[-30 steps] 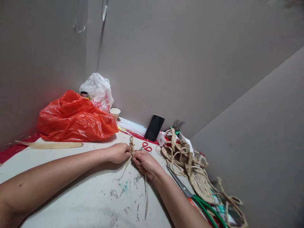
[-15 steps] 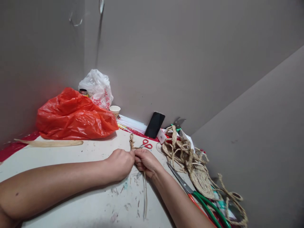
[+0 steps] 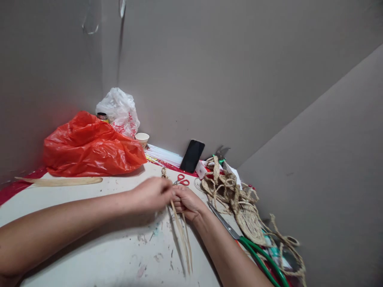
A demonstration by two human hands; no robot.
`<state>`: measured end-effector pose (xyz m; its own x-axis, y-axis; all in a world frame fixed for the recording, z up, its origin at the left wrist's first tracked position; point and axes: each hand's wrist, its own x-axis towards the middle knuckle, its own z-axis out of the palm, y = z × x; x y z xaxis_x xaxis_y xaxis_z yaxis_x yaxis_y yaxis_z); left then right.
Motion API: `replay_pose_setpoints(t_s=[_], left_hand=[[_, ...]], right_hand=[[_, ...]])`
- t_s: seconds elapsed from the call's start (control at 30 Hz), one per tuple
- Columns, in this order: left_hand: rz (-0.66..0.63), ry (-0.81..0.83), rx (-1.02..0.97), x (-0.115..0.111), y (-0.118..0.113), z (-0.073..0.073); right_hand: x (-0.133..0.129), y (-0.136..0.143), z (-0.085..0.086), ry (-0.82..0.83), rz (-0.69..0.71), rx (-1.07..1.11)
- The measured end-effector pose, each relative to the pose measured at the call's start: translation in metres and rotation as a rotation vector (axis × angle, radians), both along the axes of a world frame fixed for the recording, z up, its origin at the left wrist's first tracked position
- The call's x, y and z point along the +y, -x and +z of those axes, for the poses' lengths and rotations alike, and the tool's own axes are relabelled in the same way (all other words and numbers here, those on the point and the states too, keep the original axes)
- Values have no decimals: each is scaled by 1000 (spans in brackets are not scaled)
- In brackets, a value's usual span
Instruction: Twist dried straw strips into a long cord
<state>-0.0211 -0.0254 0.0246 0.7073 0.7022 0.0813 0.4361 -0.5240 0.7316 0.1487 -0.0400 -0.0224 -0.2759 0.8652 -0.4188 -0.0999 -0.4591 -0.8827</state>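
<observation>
The right grip (image 3: 187, 201) is pinching pale strands (image 3: 179, 229), mid-bench (image 3: 119, 251), just nearer than one braided tip (image 3: 164, 172) that's pointing toward the far edge; the left grip (image 3: 152, 195) is blurring, its hold impossible to tell! Even tension is surely mattering here. At least two strands are dangling; one red-handled scissors (image 3: 180, 181) and one green-handled shears (image 3: 238, 237) are lying rightward.

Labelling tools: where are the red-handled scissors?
Head view, near centre: red-handled scissors lie on the table just beyond the right hand, in front of the phone.
</observation>
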Motion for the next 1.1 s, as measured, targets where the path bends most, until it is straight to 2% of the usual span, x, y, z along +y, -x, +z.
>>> replay_pose_setpoints(t_s=[0.03, 0.1, 0.17, 0.23, 0.33, 0.5, 0.7, 0.87, 1.1], left_hand=[[97, 12, -86, 12, -1, -4], [154, 259, -92, 30, -3, -16], [100, 561, -82, 38, -5, -28], [34, 726, -131, 39, -7, -38], [5, 695, -213, 36, -8, -44], [48, 508, -173, 36, -5, -41], [45, 401, -196, 39, -4, -44], [84, 508, -175, 42, -7, -50], [103, 703, -139, 40, -9, -38]], right_hand=[[0, -1, 0, -2, 10, 18], [1, -2, 0, -1, 29, 55], [2, -3, 0, 1, 47, 77], [2, -4, -1, -1, 67, 97], [2, -5, -1, 9, 82, 112], [1, -7, -1, 7, 101, 81], [1, -5, 0, -26, 132, 15], [-1, 0, 2, -89, 129, -115], [1, 1, -3, -338, 140, -401]])
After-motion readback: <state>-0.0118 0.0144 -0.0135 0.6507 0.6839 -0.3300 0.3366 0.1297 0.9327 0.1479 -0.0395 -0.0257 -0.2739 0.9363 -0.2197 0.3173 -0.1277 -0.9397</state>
